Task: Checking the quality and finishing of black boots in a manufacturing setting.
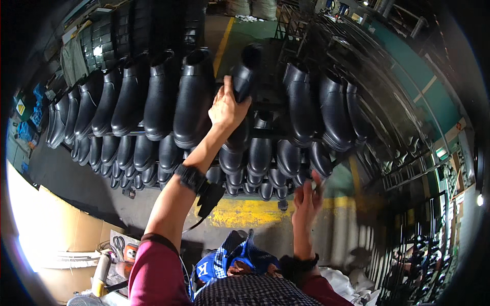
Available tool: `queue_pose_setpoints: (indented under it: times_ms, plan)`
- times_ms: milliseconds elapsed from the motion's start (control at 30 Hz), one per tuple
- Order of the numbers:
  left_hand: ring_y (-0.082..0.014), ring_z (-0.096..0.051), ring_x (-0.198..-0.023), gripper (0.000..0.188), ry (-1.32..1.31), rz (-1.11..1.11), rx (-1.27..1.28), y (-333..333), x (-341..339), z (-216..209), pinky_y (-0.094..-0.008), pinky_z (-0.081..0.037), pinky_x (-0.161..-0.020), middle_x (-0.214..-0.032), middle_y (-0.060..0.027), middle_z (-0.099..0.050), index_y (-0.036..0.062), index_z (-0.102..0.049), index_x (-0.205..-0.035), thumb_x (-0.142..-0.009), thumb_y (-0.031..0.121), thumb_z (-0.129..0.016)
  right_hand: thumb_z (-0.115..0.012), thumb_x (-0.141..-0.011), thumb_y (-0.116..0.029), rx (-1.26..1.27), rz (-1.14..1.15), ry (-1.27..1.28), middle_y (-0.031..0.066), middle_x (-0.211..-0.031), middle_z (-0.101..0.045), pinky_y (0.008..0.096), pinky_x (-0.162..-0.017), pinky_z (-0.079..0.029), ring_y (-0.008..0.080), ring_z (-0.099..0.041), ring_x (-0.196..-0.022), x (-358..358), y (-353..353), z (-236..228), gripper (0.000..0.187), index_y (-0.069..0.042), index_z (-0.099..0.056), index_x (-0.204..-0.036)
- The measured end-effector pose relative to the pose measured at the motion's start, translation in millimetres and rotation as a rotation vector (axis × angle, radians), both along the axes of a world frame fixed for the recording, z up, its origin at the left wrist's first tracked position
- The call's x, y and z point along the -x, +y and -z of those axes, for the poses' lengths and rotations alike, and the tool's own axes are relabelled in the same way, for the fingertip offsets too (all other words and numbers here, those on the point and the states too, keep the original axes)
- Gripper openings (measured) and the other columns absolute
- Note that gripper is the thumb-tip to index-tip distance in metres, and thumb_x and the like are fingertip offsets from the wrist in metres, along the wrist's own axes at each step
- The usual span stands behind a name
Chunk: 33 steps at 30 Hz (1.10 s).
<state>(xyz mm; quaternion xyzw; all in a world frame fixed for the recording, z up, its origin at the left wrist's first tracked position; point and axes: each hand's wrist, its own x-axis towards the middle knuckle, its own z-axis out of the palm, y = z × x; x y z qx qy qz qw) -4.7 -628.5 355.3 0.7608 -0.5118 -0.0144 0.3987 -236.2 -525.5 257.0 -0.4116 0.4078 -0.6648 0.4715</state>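
My left hand is closed round the side of a black ankle boot, at the top tier of a rack. The boot's opening faces up and away, and part of it is hidden by my fingers. Similar black boots stand close on both sides, such as one boot to the left and another to the right. Lower down, my right hand is raised below the rack's right part, slightly blurred. Its fingers are apart and nothing shows in them. The nearest thing to it is a lower-tier boot.
More boots fill the lower tiers. A yellow floor stripe runs beneath the rack. At lower left are a cardboard box and scissors. Metal racks stand along the right.
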Motion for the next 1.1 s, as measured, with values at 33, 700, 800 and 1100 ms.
queue_pose_setpoints:
  times_ms: [33, 700, 800, 1100]
  plan:
    - [-0.0335, -0.049, -0.106, 0.075, -0.004, -0.005, -0.002, -4, 1, 10, -0.0383, -0.041, -0.087, -0.116, -0.0217, -0.048, 0.0068, -0.024, -0.132, -0.073, 0.034, -0.061, -0.053, -0.085, -0.023, -0.027, 0.050, 0.004, -0.0005, -0.058, -0.053, 0.0160, -0.034, -0.022, 0.0016, -0.028, -0.036, -4, -14, -8, 0.034, -0.010, -0.047, -0.116]
    - [-0.0263, -0.036, -0.120, 0.077, 1.112, 0.693, 0.283, 220, -34, 64, -0.0388, -0.030, -0.098, -0.130, -0.0178, -0.035, 0.0122, -0.008, -0.137, -0.081, 0.031, -0.058, -0.053, -0.077, -0.025, -0.245, -0.108, -0.475, 0.0106, -0.085, -0.061, 0.0216, -0.036, -0.038, 0.0108, -0.043, -0.039, -10, -1, 29, 0.029, -0.004, -0.057, -0.097]
    - [-0.0306, -0.024, -0.125, 0.097, 1.191, 0.613, 0.509, 249, -42, 88, -0.0454, -0.022, -0.100, -0.138, -0.0175, -0.020, 0.0142, 0.003, -0.136, -0.072, 0.049, -0.061, -0.051, -0.076, -0.023, -0.433, -0.607, -0.397, 0.0114, -0.101, -0.058, 0.0351, -0.072, -0.047, 0.0219, -0.056, -0.084, -33, 43, 23, 0.042, -0.003, -0.048, -0.113]
    - [-0.0215, -0.043, -0.108, 0.052, 1.120, -0.668, 0.474, 354, -71, 102, -0.0302, -0.031, -0.093, -0.113, -0.0145, -0.049, -0.0025, -0.040, -0.118, -0.085, 0.036, -0.050, -0.061, -0.079, -0.018, -0.332, -0.919, 0.464, -0.0062, -0.053, -0.043, 0.0165, -0.036, -0.027, 0.0007, -0.033, -0.038, -137, 91, 21, 0.032, -0.001, -0.054, -0.106]
